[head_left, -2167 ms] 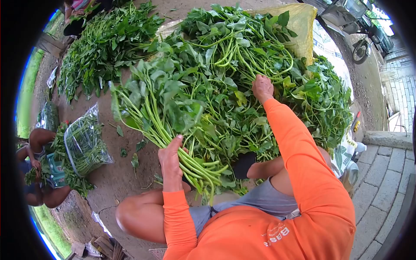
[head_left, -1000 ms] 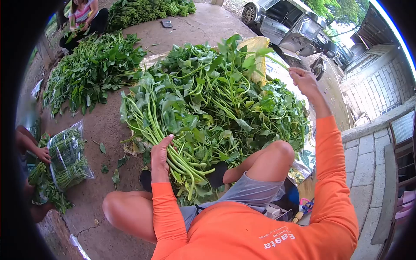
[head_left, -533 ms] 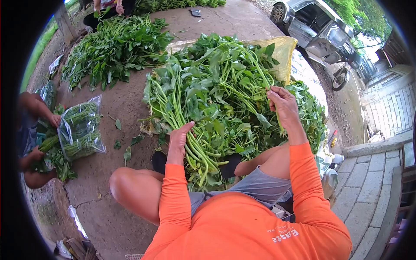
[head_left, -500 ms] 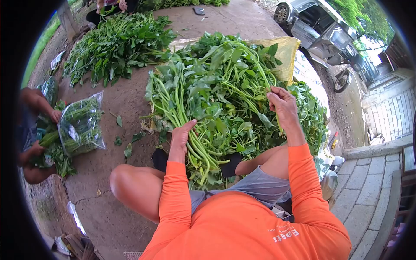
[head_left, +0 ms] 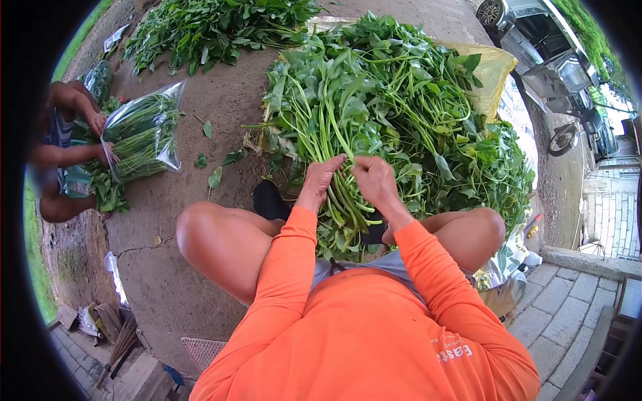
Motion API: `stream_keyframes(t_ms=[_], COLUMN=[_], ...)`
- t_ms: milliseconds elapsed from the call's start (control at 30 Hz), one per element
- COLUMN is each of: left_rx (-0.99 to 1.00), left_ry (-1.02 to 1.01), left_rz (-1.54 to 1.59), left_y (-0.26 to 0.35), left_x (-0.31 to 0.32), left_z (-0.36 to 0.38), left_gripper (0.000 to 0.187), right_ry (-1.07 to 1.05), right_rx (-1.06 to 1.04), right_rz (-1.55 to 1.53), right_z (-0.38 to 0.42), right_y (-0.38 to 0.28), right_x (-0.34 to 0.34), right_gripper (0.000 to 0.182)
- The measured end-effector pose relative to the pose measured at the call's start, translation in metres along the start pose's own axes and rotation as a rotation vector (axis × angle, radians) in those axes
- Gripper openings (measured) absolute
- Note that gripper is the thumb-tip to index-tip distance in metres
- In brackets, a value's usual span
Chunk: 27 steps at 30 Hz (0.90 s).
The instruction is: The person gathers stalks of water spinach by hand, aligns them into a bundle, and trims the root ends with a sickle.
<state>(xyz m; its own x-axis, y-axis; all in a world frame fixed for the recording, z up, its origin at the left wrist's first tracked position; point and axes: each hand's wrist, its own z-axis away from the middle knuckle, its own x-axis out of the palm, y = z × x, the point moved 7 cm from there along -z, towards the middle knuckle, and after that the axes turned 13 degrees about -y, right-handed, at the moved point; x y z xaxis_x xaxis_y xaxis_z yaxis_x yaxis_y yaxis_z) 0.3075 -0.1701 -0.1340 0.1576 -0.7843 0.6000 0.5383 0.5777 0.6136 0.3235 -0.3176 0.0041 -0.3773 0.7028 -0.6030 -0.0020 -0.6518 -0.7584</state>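
A bunch of long-stemmed leafy greens (head_left: 328, 123) is gripped in my left hand (head_left: 322, 182), its leaves pointing away from me and its cut ends toward my lap. My right hand (head_left: 376, 182) is closed right beside it, with a green stem at its fingers; the fingertips are partly hidden. Both hands are over the near left part of a large heap of the same greens (head_left: 428, 113), between my bent legs. Under the heap shows a yellow woven sack (head_left: 493, 73).
At left, another person's hands (head_left: 103, 130) hold a clear plastic bag (head_left: 150, 130) filled with greens. A second pile of greens (head_left: 214, 30) lies on the concrete at the back. A vehicle (head_left: 545, 53) stands at upper right. Sticks (head_left: 120, 344) lie at lower left.
My right hand has come left and inward from the right of the heap to the bunch, beside my left hand. The view has shifted; the other person's second hand is now at the bag.
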Motion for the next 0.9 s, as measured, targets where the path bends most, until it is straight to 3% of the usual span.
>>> stream_keyframes(t_ms=[33, 167, 233, 333, 367, 400, 433, 533, 567, 600, 667, 733, 800, 900], left_rx=[-0.017, -0.091, -0.051, 0.248, 0.092, 0.105, 0.164, 0.345, 0.356, 0.372, 0.426, 0.387, 0.645, 0.670], left_ry=[-0.020, -0.052, -0.018, 0.096, 0.137, 0.178, 0.197, 0.297, 0.327, 0.357, 0.404, 0.533, 0.548, 0.604], left_rz=[0.037, 0.199, 0.202, -0.036, -0.035, -0.035, -0.044, -0.136, -0.192, -0.247, -0.364, -0.481, -0.416, -0.389], left_y=[-0.006, -0.014, -0.024, -0.018, -0.024, -0.018, -0.006, 0.057, 0.076, 0.097, 0.142, 0.174, 0.211, 0.242], left_x=[-0.003, 0.003, -0.001, -0.006, -0.014, -0.017, -0.021, -0.015, -0.025, -0.037, -0.041, -0.056, -0.018, -0.014], left_z=[-0.003, 0.009, 0.001, 0.004, 0.007, 0.009, 0.006, 0.030, 0.030, 0.032, 0.056, 0.077, 0.110, 0.141], left_gripper=[0.034, 0.043, 0.045, 0.035, 0.030, 0.027, 0.026, 0.026, 0.025, 0.024, 0.026, 0.029, 0.030, 0.028], right_ry=[-0.065, -0.081, -0.166, -0.219, -0.241, -0.258, -0.198, -0.302, -0.217, 0.011, 0.288, 0.241, 0.208, 0.257], right_rx=[0.093, 0.097, 0.120, 0.055, 0.051, 0.039, -0.021, 0.132, 0.260, 0.280, 0.385, 0.374, 0.279, 0.187], right_rz=[0.019, -0.267, -0.153, 0.021, 0.026, 0.032, -0.042, -0.730, -0.763, -0.726, -0.240, -0.093, 0.046, 0.119], right_z=[0.006, -0.001, 0.002, 0.009, 0.013, 0.016, 0.023, 0.027, 0.018, 0.009, -0.011, -0.020, -0.026, -0.035], right_y=[0.003, 0.058, 0.062, 0.054, 0.052, 0.047, 0.038, 0.067, 0.098, 0.117, 0.195, 0.197, 0.188, 0.153], right_x=[0.010, 0.047, 0.056, 0.069, 0.071, 0.073, 0.071, 0.079, 0.070, 0.047, 0.018, 0.011, 0.019, 0.033], right_gripper=[0.032, 0.042, 0.042, 0.041, 0.041, 0.041, 0.041, 0.040, 0.039, 0.035, 0.032, 0.037, 0.039, 0.070])
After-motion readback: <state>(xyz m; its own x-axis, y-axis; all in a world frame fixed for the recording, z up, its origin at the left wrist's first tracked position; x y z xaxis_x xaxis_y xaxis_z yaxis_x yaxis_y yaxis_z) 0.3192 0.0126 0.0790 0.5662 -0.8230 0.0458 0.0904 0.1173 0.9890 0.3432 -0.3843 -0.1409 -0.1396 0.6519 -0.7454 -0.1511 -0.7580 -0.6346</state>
